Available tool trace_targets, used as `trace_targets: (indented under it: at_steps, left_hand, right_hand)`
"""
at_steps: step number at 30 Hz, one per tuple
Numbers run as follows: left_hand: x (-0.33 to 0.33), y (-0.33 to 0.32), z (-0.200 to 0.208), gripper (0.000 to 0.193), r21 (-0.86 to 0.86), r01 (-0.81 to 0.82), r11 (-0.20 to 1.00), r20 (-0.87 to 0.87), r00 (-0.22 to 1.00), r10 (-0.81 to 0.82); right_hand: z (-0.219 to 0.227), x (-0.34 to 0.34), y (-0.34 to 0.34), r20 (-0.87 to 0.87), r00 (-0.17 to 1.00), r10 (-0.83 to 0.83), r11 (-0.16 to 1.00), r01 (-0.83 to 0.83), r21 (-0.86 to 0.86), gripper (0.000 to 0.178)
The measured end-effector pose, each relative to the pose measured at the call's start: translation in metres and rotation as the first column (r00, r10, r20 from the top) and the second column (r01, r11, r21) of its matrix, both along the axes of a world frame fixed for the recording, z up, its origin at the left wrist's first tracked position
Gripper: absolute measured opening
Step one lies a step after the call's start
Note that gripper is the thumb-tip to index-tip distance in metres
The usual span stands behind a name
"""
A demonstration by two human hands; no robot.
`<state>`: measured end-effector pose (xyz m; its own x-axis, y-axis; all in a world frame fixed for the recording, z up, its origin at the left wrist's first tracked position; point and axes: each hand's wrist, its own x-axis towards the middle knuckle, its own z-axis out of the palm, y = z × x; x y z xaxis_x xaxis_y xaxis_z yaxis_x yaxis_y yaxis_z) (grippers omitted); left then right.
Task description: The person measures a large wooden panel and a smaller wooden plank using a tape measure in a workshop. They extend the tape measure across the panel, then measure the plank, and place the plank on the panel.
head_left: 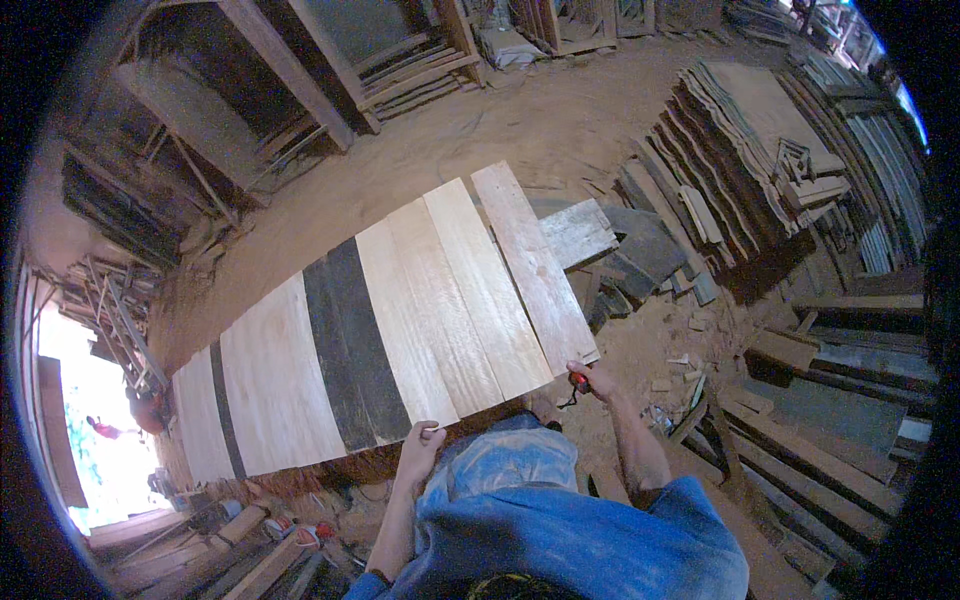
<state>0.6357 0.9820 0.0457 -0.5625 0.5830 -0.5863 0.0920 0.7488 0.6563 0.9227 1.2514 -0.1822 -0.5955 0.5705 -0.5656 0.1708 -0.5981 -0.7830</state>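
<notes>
Pale planks lie side by side across a bench in front of me, with dark boards among them. At their right end lies a separate, slightly angled plank. My right hand is closed around a small red and black tape measure with a dangling black strap, at the near end of that angled plank. My left hand has its fingers curled at the near edge of the pale planks. What it pinches, if anything, is too small to make out.
A short board sticks out beyond the angled plank. Stacked rough-edged boards stand at the far right, and long timbers lie at the near right. Wooden frames stand at the far left. Wood scraps litter the dirt floor.
</notes>
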Motion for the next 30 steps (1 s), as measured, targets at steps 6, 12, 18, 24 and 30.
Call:
trace_targets:
  at_steps: [6,12,18,24,30]
  left_hand:
    - [0.005,0.006,-0.012,0.038,-0.017,0.081,0.997,-0.011,0.997,-0.081]
    - [0.009,0.016,-0.006,0.041,-0.052,0.089,0.995,-0.016,0.996,-0.090]
    - [0.013,-0.004,-0.030,0.040,-0.076,0.077,0.994,0.062,0.995,-0.072]
    - [0.019,0.004,-0.016,0.042,-0.053,0.113,0.992,0.041,0.993,-0.111]
    - [0.017,-0.009,-0.029,0.042,-0.016,0.076,0.997,0.014,0.997,-0.075]
  right_hand:
    - [0.030,0.000,0.019,0.154,0.967,0.205,0.979,-0.201,-0.038,0.036]
    - [-0.012,0.003,0.019,0.039,0.989,0.140,0.981,-0.133,-0.141,0.046]
    - [0.002,-0.005,0.010,0.160,0.978,0.136,0.990,-0.142,0.026,0.041]
    - [0.022,-0.004,0.012,0.064,0.985,0.160,0.977,-0.148,-0.152,0.038]
    - [-0.024,0.013,0.016,0.182,0.964,0.192,0.978,-0.174,-0.113,0.048]
